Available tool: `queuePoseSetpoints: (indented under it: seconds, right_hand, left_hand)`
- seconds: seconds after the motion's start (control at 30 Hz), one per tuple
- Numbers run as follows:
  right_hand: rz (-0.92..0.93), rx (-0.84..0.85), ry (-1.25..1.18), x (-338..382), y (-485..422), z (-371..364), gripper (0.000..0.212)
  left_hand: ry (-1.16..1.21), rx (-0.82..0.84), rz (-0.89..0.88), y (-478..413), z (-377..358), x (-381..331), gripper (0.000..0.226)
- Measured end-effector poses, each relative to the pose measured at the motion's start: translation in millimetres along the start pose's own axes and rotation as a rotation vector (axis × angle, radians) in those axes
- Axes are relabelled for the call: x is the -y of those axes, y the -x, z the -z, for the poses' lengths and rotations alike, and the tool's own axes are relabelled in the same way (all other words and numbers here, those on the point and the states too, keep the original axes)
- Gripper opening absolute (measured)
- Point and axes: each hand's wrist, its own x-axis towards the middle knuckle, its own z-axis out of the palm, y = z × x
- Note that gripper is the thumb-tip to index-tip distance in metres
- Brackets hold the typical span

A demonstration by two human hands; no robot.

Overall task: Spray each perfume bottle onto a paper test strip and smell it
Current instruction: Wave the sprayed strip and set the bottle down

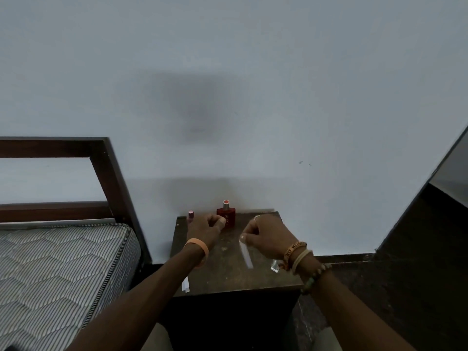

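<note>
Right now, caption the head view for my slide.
Right hand pinches a paper test strip over a bedside table; left hand curled by the red perfume bottle.

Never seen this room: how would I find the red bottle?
Find the dark nightstand beside the bed. At its back edge stands the red bottle, behind the left hand. It is square and silver-capped, unlike the small pink-capped bottle beside it.

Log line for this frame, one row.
left hand curled at red bottle, grip unclear | right hand pinches test strip | spare strip on table
</note>
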Motion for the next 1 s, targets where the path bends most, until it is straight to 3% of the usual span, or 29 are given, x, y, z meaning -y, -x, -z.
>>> queuePoseSetpoints:
  seconds: [0.1, 0.4, 0.7, 1.0]
  right_hand:
    - [-0.032, -0.041, -0.287, -10, 2, -9, 0.01]
    - [-0.131, -0.167, -0.421, -39, -5, -11, 0.009]
    - [-0.158, -0.171, -0.299, -63, -24, 1, 0.007]
    - [-0.173, -0.177, -0.217, -91, -55, -4, 0.011]
  left_hand:
    - [0.002, 0.022, 0.025, -1, -2, 4, 0.02]
    - [0.167, 0.174, 0.073, -4, -18, 5, 0.011]
    - [0.256, 0.382, 0.023, -11, -43, -17, 0.011]
    - [0.28, 0.367, 0.048, -36, -76, -9, 0.011]
